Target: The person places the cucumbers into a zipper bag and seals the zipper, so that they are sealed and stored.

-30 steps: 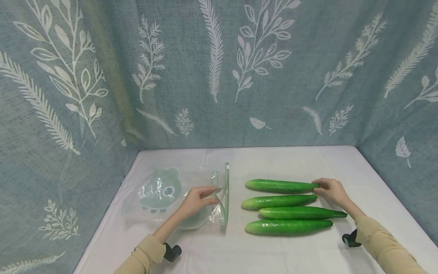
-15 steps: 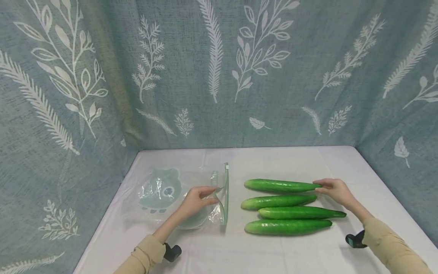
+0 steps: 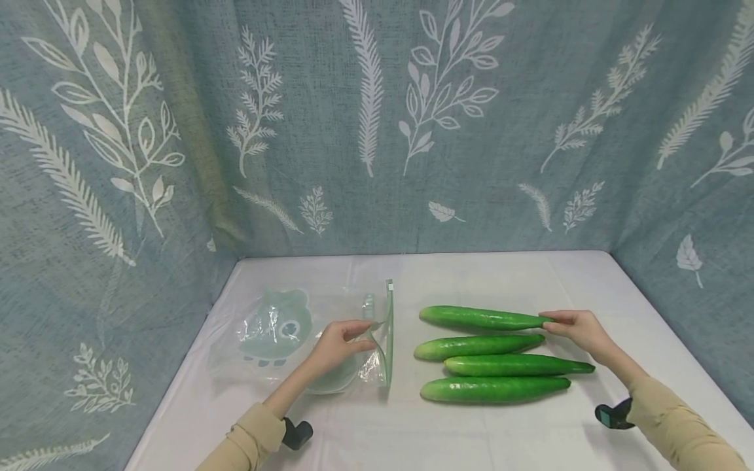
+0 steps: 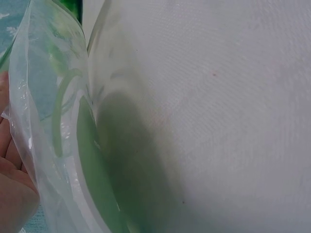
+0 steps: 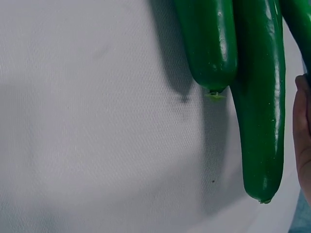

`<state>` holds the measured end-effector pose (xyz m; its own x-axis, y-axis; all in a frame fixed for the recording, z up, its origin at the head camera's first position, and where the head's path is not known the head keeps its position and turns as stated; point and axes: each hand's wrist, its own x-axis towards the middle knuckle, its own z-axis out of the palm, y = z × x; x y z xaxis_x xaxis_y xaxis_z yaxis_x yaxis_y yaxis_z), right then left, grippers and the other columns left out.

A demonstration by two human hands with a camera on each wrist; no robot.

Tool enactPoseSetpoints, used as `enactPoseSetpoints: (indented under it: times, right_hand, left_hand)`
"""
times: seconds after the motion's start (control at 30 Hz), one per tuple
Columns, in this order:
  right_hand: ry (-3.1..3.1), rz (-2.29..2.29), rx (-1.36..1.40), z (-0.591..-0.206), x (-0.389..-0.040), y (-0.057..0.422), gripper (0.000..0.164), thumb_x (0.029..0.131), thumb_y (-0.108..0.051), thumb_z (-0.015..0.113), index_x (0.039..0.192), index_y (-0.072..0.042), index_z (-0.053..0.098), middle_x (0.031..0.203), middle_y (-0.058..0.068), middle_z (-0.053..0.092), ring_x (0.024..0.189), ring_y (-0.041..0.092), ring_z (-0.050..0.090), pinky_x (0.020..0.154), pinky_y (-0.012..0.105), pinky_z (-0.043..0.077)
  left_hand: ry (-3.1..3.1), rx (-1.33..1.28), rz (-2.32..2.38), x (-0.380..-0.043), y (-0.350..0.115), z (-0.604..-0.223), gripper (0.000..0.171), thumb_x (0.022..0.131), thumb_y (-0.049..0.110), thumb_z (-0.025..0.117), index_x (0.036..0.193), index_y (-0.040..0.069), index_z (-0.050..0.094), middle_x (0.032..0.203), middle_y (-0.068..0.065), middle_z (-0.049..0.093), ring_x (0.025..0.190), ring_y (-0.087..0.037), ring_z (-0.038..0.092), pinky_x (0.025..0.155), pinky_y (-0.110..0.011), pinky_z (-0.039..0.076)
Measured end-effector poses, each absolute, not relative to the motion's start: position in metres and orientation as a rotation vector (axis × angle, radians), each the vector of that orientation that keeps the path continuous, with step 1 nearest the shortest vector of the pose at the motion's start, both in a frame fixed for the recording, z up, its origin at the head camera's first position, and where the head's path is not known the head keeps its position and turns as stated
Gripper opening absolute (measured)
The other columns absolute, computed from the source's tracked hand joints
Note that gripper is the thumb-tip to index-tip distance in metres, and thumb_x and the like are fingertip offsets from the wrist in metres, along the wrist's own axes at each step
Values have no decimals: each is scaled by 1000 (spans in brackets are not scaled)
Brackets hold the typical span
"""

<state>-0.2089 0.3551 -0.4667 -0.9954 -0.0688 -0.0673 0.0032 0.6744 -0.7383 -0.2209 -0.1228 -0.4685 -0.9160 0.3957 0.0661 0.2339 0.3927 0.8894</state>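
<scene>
In the head view, my left hand [image 3: 337, 347] pinches the near edge of a clear zip-top plastic bag [image 3: 368, 376], whose green-edged mouth faces right and gapes a little. The left wrist view shows the bag's film [image 4: 36, 111] between the camera and that hand. My right hand [image 3: 580, 330] grips the narrow right end of the farthest cucumber [image 3: 480, 318]. Three more cucumbers lie nearer the front: one short [image 3: 478, 347], one longer [image 3: 518, 366] and the nearest [image 3: 495, 390]. The right wrist view catches only the edge of the hand [image 5: 302, 141], so its fingertips are mostly hidden.
The bag carries a pale green printed creature [image 3: 275, 327]. A pale round shape [image 3: 336, 379] shows through or under its front part. A white cloth covers the table [image 3: 377, 438]. Leaf-patterned blue-green curtains [image 3: 330, 131] stand at the back and both sides.
The right hand's cucumber has tilted slightly, its left end shifting a little up and left. The right forearm has moved slightly right. The left hand and bag stay in place.
</scene>
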Motion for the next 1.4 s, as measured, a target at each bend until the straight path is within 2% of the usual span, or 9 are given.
enactPoseSetpoints:
  times: [0.23,0.33,0.43,0.5,0.67,0.8,0.97,1.17,1.4]
  right_hand:
    - [2750,-1283,-29,-465,-209,353,51,92,-30,62,129,5,54,124,26,61,117,42,56,97,59,44]
    - [2731,-1307,-10,-464,-210,354,53,92,-33,62,129,4,54,120,23,64,104,18,65,97,56,46]
    - [2695,-1346,17,-465,-210,354,54,92,-34,62,130,3,54,118,19,66,92,-6,59,96,51,49]
    - [2677,-1363,36,-466,-210,355,55,92,-35,61,131,3,53,118,17,67,89,-13,55,96,47,50]
    - [2613,-1446,88,-467,-209,354,59,93,-35,60,134,6,47,119,13,67,86,-17,55,93,36,53]
    - [2498,-1606,138,-465,-207,353,64,93,-34,60,136,9,41,106,-7,70,86,-14,60,87,23,55]
    - [2373,-1762,161,-465,-206,349,66,92,-30,63,137,11,39,91,-26,64,87,-9,64,86,20,54]
    - [2364,-1754,158,-467,-205,340,65,92,-29,63,137,10,38,94,-24,65,86,-10,63,84,19,55]
    - [2403,-1698,131,-468,-205,329,61,92,-29,62,135,9,42,107,-7,70,88,-8,64,83,18,55]
  left_hand:
    - [2482,569,1558,-221,-123,-469,44,81,20,73,121,4,63,126,-15,62,123,-34,55,104,-45,44]
    - [2471,567,1567,-221,-123,-469,44,81,20,73,121,4,63,127,-15,62,123,-34,54,105,-45,44]
    - [2466,566,1571,-221,-123,-470,45,81,20,73,121,3,62,127,-15,62,123,-34,54,105,-45,43]
    - [2469,572,1570,-221,-123,-470,45,81,20,73,121,3,62,127,-15,62,123,-34,54,105,-45,44]
    - [2476,577,1569,-221,-122,-471,45,81,20,73,122,4,62,127,-15,62,123,-34,54,104,-45,44]
    - [2479,581,1569,-221,-122,-471,45,81,20,73,122,4,62,127,-15,62,123,-34,54,105,-46,43]
    - [2478,595,1572,-222,-121,-471,45,82,20,73,122,4,62,127,-15,62,124,-34,54,105,-46,43]
    - [2484,567,1556,-222,-120,-472,44,83,18,72,123,4,61,129,-15,61,125,-34,53,106,-46,43]
    - [2475,587,1556,-211,-116,-451,42,84,9,69,123,-3,59,128,-21,59,124,-39,52,105,-49,42]
